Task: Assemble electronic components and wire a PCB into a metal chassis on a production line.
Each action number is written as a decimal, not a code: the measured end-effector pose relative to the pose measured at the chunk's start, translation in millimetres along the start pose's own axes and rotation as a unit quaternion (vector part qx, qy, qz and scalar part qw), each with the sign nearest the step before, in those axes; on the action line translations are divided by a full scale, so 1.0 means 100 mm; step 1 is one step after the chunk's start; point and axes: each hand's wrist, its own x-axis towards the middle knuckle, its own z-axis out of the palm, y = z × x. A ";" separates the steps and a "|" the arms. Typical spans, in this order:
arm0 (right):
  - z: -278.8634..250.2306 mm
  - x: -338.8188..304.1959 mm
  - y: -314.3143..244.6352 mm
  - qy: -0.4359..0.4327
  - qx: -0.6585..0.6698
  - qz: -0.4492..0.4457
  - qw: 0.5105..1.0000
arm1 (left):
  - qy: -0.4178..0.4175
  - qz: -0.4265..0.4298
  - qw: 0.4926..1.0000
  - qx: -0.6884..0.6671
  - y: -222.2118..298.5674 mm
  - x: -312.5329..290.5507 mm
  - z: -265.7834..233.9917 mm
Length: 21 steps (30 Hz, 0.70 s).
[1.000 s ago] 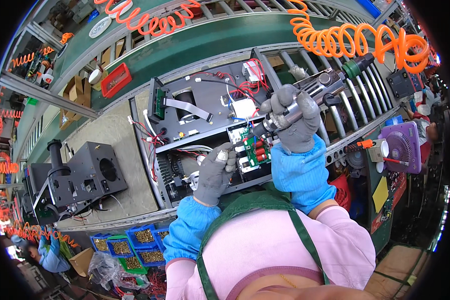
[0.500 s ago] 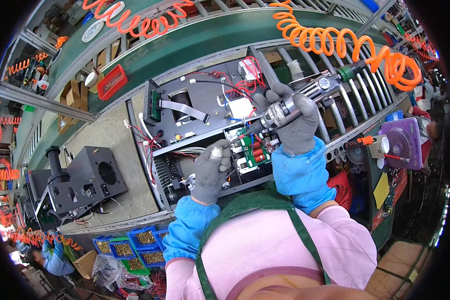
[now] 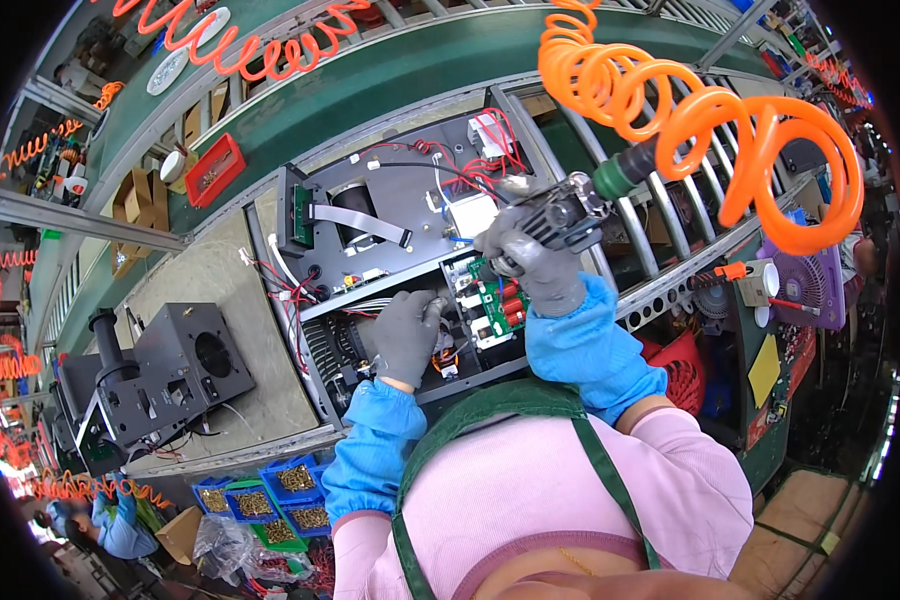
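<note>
My right hand [image 3: 540, 268], in a grey glove, is closed around a pneumatic screwdriver [image 3: 568, 212]. The tool's green hose fitting points to the upper right, and its bit end is hidden by my hand. Below it, a green circuit board [image 3: 502, 304] with red cylindrical parts and white connectors sits inside an opened black metal case [image 3: 410, 262]. My left hand [image 3: 404, 330], also gloved, is bent over the case's near compartment just left of the board. Its fingertips are pinched together; what they hold, if anything, cannot be made out. A grey ribbon cable [image 3: 362, 221] lies across the case's far panel.
An orange coiled air hose [image 3: 705, 115] hangs at upper right above metal rollers [image 3: 675, 215]. A second black housing [image 3: 185, 358] stands on the bench at left. Blue bins [image 3: 296, 476] of screws sit at the near left. A red tray [image 3: 215, 170] lies farther back.
The screwdriver has turned, its body now foreshortened and shifted left with my right hand. My left hand has moved slightly up and left. The orange hose swings nearer.
</note>
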 end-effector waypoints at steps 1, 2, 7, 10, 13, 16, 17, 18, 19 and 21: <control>-0.01 0.00 0.04 -0.021 -0.008 -0.013 1.000 | 0.009 0.007 1.000 0.007 0.00 0.00 0.02; -0.01 0.00 0.08 -0.041 -0.015 -0.026 0.999 | 0.017 0.014 1.000 0.015 0.00 0.00 0.04; 0.11 -0.11 0.23 -0.046 -0.052 0.066 0.995 | 0.011 0.049 0.998 0.027 -0.07 -0.01 0.09; 0.26 -0.21 0.21 -0.135 -0.064 0.062 0.987 | 0.034 0.037 0.999 -0.015 -0.29 -0.13 0.23; 0.06 -0.21 0.33 -0.167 -0.053 0.019 0.984 | -0.001 0.050 0.999 -0.009 -0.11 0.00 0.12; 0.11 -0.17 0.35 -0.188 -0.010 -0.020 0.982 | 0.026 0.017 0.999 -0.007 -0.05 -0.02 0.12; 0.11 -0.15 0.37 -0.198 -0.007 -0.027 0.980 | 0.027 0.011 1.000 -0.003 -0.05 -0.02 0.12; 0.14 -0.14 0.35 -0.212 -0.003 -0.028 0.977 | 0.024 0.007 1.000 0.001 -0.05 -0.01 0.11; 0.18 -0.16 0.32 -0.214 -0.022 -0.025 0.976 | 0.021 0.003 1.000 0.006 -0.05 -0.01 0.10; 0.29 -0.19 0.23 -0.211 -0.085 -0.017 0.974 | 0.007 -0.004 1.000 0.017 -0.07 0.02 0.08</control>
